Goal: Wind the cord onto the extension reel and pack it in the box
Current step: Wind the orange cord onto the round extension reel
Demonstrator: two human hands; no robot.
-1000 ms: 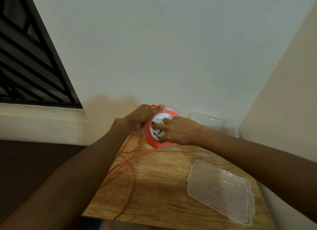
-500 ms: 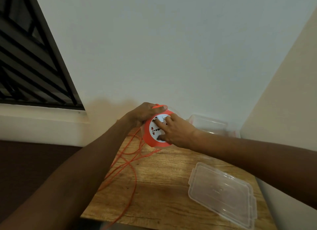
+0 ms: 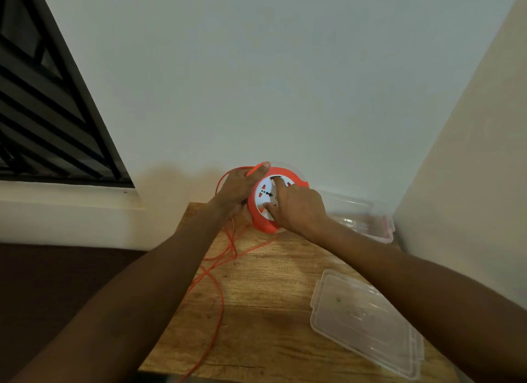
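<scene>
The orange extension reel [image 3: 258,217] with a white socket face is held tilted on edge above the far side of the wooden table [image 3: 265,325]. My left hand [image 3: 238,187] grips its left rim and pinches the orange cord against it. My right hand [image 3: 296,208] lies on the white face, forefinger stuck into a recess and thumb at the lower edge. Loose orange cord [image 3: 218,291] trails from the reel in loops across the table and off its front edge. The clear plastic box [image 3: 362,217] stands at the back right, partly hidden behind my right wrist.
A clear plastic lid [image 3: 365,322] lies flat at the table's front right. White walls close in behind and on the right. A barred dark window [image 3: 42,111] fills the upper left. Left of the table the floor is dark.
The reel has turned under my right hand; the forefinger moved from the face's left part up to its top. The cord loops on the table have shifted a little.
</scene>
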